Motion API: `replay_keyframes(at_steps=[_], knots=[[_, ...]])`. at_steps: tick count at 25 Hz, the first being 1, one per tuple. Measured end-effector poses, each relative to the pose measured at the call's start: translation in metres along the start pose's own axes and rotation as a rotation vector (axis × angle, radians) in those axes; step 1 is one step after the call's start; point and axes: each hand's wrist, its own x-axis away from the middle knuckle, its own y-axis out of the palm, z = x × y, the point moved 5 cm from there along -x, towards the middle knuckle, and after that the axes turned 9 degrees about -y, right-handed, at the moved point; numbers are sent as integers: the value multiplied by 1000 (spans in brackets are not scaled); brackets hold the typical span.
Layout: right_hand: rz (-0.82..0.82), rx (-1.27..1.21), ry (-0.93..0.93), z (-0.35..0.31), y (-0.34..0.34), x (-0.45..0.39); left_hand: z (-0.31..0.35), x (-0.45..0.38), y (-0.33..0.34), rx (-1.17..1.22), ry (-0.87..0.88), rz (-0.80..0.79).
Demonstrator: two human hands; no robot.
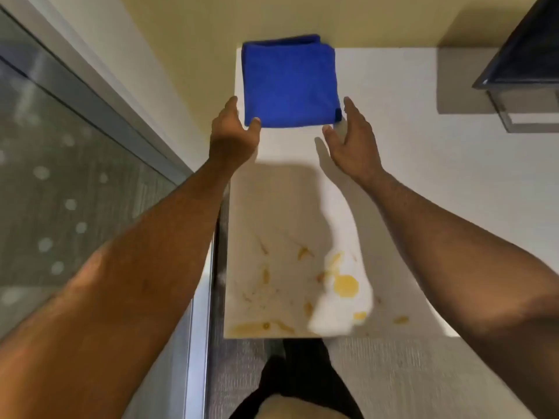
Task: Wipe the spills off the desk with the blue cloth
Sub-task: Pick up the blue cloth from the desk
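A folded blue cloth (290,83) lies flat at the far left corner of the white desk (408,182), against the wall. My left hand (233,137) is at the cloth's near left corner, thumb touching its edge, fingers apart. My right hand (354,143) hovers by the near right corner, fingers spread, holding nothing. Yellow and orange spills (344,285) are smeared and pooled over the desk's near part, with streaks (260,326) along the front edge.
A dark screen on a grey stand (520,71) sits at the far right of the desk. A glass panel with a metal frame (60,176) runs along the left. Carpet (393,373) and my dark shoe (296,376) show below the front edge.
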Motion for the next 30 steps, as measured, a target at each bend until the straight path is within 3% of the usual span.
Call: replay_keyframes(at_steps=[3,5,9,15,19,24,30], knots=[[8,40,-12,4,-5,-25,2,-32,10,22,-163,-81],[-8,61,-3,6,-4,-51,16,-53,12,-32,-166,-96],[-82,145,212,21,5,-93,29,-83,17,-49,-298,-49],[-154,-36,555,20,18,-122,32,-100,30,163,-505,-113],[-154,-112,568,17,24,-133,37,-101,28,122,-332,-130],[-196,-287,358,17,25,-137,33,-95,21,194,-126,-208],[-202,-256,268,7,-5,-120,58,-76,-1,209,18,-183]])
